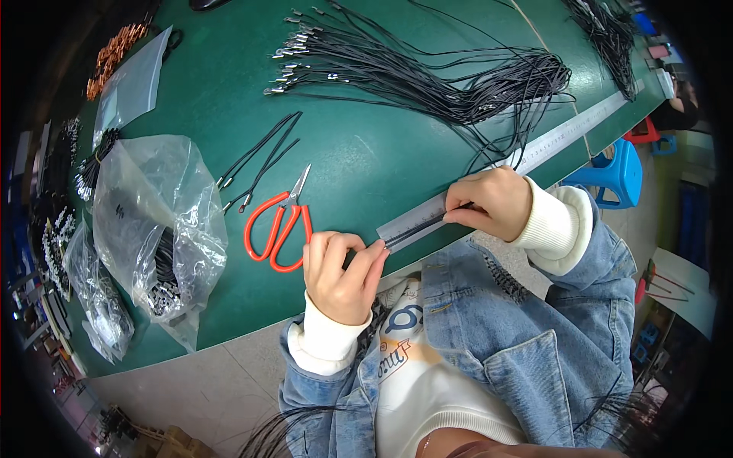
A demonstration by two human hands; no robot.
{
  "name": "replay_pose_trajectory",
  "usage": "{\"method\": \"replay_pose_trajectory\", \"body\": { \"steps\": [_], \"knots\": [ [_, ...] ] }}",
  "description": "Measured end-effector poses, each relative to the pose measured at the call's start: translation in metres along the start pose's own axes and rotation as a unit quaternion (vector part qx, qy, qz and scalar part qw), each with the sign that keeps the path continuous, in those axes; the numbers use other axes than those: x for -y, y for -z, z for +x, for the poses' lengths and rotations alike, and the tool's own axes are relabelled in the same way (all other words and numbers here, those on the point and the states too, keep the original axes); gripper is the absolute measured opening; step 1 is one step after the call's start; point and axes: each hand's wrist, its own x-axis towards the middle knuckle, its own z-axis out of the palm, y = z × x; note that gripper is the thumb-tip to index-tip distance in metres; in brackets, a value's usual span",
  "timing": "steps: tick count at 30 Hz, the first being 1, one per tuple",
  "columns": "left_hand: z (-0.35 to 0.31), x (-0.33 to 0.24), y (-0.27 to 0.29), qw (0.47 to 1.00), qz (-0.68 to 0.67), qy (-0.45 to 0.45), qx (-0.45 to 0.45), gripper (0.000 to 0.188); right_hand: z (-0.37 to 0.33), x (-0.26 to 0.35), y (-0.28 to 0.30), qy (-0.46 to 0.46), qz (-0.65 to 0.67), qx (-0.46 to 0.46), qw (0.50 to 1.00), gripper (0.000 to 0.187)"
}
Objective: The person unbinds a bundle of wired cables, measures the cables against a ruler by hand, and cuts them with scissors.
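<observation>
A long metal ruler (565,139) lies along the near edge of the green table. Stretched over its left end is a black cord (418,227), held between both hands. My left hand (336,275) pinches the cord by the ruler's end, with thumb and forefinger together. Farther along the ruler, my right hand (492,200) closes its fingertips on the same cord. Left of my left hand rest scissors (292,200) with red handles, blades apart and pointing away. Beyond the ruler spreads a large bundle of black cords (466,95) with metal end terminals.
Several short black cords (269,162) lie beyond the scissors. Clear plastic bags (156,191) of parts, a flat plastic bag (134,88) and copper-coloured pieces (114,57) occupy the left side. More black cords (607,46) lie far right. A blue stool (617,179) stands beyond the table's right edge.
</observation>
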Motion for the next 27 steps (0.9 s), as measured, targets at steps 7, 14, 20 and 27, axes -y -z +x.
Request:
{"method": "replay_pose_trajectory", "body": {
  "steps": [7, 14, 20, 27],
  "knots": [
    [0.000, -0.003, 0.000, 1.000, -0.005, 0.010, 0.008, 0.020, -0.008, -0.012, 0.012, -0.009, -0.002, 0.019, 1.000, 0.013],
    [0.000, -0.004, 0.001, 1.000, -0.003, 0.023, 0.015, 0.020, -0.011, -0.014, 0.025, -0.072, 0.018, 0.073, 0.995, 0.012],
    [-0.001, -0.002, -0.001, 1.000, -0.005, 0.026, 0.016, 0.021, -0.011, -0.017, 0.028, -0.097, 0.004, 0.086, 0.992, 0.013],
    [-0.002, -0.002, -0.001, 0.999, -0.002, 0.031, 0.020, 0.020, -0.008, -0.015, 0.028, -0.136, -0.033, 0.078, 0.987, 0.014]
  ]
}}
